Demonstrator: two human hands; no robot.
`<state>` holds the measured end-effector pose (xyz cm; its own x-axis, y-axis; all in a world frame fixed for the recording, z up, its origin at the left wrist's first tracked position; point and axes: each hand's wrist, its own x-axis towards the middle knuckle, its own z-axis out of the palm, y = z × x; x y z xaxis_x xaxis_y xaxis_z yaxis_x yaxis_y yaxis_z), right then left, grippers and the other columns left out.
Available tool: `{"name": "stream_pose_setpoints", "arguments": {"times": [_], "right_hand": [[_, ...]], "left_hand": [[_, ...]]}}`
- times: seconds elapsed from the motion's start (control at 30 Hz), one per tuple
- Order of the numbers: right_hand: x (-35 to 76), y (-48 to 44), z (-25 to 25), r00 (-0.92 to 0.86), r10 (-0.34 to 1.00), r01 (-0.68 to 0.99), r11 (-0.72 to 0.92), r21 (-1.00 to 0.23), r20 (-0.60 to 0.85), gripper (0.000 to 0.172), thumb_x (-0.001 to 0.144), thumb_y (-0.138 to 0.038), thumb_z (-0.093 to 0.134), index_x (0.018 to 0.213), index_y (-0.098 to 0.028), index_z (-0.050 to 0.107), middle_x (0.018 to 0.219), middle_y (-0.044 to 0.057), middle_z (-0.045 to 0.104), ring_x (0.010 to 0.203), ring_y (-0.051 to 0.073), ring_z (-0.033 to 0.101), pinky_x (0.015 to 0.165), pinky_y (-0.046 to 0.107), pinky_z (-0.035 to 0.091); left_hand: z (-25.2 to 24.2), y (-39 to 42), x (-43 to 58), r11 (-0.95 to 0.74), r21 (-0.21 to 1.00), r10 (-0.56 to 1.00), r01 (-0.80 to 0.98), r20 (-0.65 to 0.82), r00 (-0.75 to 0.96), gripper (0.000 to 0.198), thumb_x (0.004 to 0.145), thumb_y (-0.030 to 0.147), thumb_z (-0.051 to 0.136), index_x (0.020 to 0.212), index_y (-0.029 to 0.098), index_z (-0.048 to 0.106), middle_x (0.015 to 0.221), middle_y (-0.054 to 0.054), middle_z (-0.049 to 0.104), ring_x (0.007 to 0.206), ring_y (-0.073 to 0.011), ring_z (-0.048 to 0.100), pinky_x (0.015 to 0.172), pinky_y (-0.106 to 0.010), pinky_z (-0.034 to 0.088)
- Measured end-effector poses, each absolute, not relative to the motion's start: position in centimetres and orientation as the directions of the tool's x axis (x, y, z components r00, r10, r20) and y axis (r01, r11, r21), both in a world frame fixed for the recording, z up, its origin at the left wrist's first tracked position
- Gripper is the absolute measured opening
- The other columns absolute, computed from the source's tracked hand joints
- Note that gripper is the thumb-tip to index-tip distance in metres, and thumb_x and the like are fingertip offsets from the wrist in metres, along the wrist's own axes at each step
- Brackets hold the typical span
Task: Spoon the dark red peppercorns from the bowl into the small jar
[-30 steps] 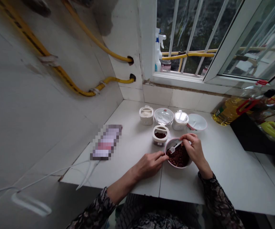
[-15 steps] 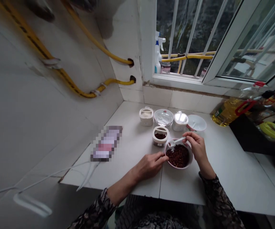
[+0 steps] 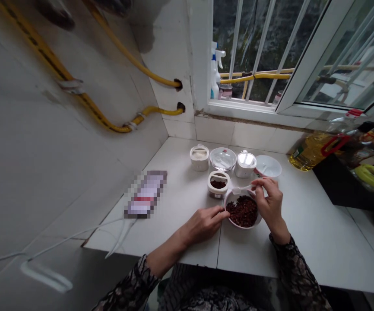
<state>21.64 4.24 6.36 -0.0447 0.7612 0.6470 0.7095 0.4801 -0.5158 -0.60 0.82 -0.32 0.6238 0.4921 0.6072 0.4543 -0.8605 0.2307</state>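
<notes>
On the white-tiled counter [image 3: 174,181], spooning looks unfinished, dark-red flakes [image 3: 243,211] lying in spice jar [image 3: 217,194] and bowl [image 3: 242,226], right hand [image 3: 269,198] pinching a white spoon [image 3: 236,190], left hand [image 3: 208,219] clasping the bowl's rim.

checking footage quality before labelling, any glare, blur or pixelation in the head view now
In the head view, glare whitens the top of the rightmost squarish white plastic jar; there too, coarse pixelation hides the flat purplish rectangular object; same head view, the small white plastic spoon in the right hand looks slightly soft.
</notes>
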Motion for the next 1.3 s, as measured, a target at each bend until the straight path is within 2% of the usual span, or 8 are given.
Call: {"name": "stream_pose_setpoints", "arguments": {"times": [0.17,0.27,0.5,0.8,0.93,1.1,1.2,1.3], "right_hand": [[21.7,4.7,5.4,-0.257,0.802,0.768,0.508,-0.391,0.539,0.019,0.08,-0.013,0.047,0.074,-0.023,0.063,0.074,0.002,0.071,0.071,0.02,0.062,0.097,0.044,0.035],[21.1,4.5,5.1,-0.327,0.811,0.749,0.536,-0.39,0.485,0.019,0.08,-0.013,0.046,0.075,-0.022,0.063,0.071,0.002,0.07,0.07,0.019,0.062,0.098,0.043,0.034],[21.5,4.7,5.0,-0.17,0.865,0.682,0.449,-0.577,0.472,0.022,0.079,-0.016,0.044,0.071,-0.024,0.063,0.068,0.0,0.07,0.07,0.019,0.062,0.095,0.043,0.039],[21.8,4.7,5.3,-0.08,0.902,0.647,0.371,-0.667,0.424,0.022,0.075,-0.02,0.046,0.066,-0.026,0.065,0.06,0.001,0.066,0.08,0.024,0.061,0.088,0.041,0.043],[21.8,4.8,5.5,-0.014,0.95,0.548,0.269,-0.792,0.313,0.019,0.073,-0.023,0.048,0.065,-0.023,0.065,0.054,0.0,0.062,0.066,0.021,0.059,0.075,0.035,0.046],[21.8,4.9,5.6,0.065,0.989,0.274,0.109,-0.956,0.131,0.015,0.072,-0.03,0.052,0.069,-0.02,0.064,0.052,-0.001,0.06,0.051,0.016,0.055,0.053,0.027,0.042],[21.2,4.8,5.8,0.098,0.981,0.218,0.141,-0.966,0.165,0.017,0.077,-0.032,0.053,0.078,-0.02,0.065,0.06,0.0,0.064,0.057,0.017,0.06,0.056,0.028,0.046],[20.1,4.6,5.9,0.117,0.928,0.33,0.299,-0.896,0.353,0.019,0.087,-0.031,0.049,0.091,-0.021,0.064,0.078,0.004,0.07,0.072,0.019,0.066,0.068,0.032,0.05]], "left_hand": [[-0.3,0.8,-0.6,-0.86,0.221,0.49,0.46,0.611,0.622,0.033,0.087,0.004,0.037,0.113,0.016,0.053,0.096,-0.008,0.065,0.079,-0.0136,0.067,0.065,-0.022,0.057],[-0.5,0.8,-0.6,-0.861,0.226,0.489,0.456,0.616,0.618,0.032,0.087,0.004,0.038,0.113,0.015,0.053,0.095,-0.008,0.065,0.078,-0.0143,0.067,0.064,-0.022,0.057],[-0.8,0.9,-0.6,-0.856,0.243,0.502,0.456,0.603,0.62,0.032,0.088,0.005,0.039,0.114,0.016,0.054,0.096,-0.007,0.065,0.079,-0.0132,0.067,0.066,-0.022,0.057],[-0.7,0.9,-0.6,-0.861,0.241,0.494,0.448,0.606,0.623,0.03,0.09,0.006,0.038,0.113,0.015,0.054,0.096,-0.008,0.065,0.079,-0.0134,0.066,0.065,-0.022,0.058],[-0.7,0.9,-0.6,-0.863,0.229,0.486,0.449,0.617,0.619,0.031,0.088,0.005,0.038,0.112,0.015,0.055,0.096,-0.008,0.065,0.08,-0.0135,0.066,0.066,-0.023,0.058],[-0.6,0.9,-0.6,-0.865,0.23,0.484,0.447,0.617,0.62,0.03,0.088,0.004,0.038,0.112,0.014,0.054,0.096,-0.008,0.064,0.079,-0.014,0.066,0.064,-0.023,0.057],[-0.5,0.9,-0.6,-0.864,0.221,0.482,0.452,0.621,0.618,0.029,0.089,0.004,0.038,0.11,0.014,0.054,0.094,-0.008,0.064,0.076,-0.0136,0.065,0.062,-0.022,0.057],[-0.4,0.8,-0.6,-0.861,0.211,0.483,0.463,0.622,0.616,0.029,0.089,0.004,0.038,0.111,0.015,0.054,0.092,-0.007,0.065,0.074,-0.0133,0.065,0.061,-0.022,0.057]]}}
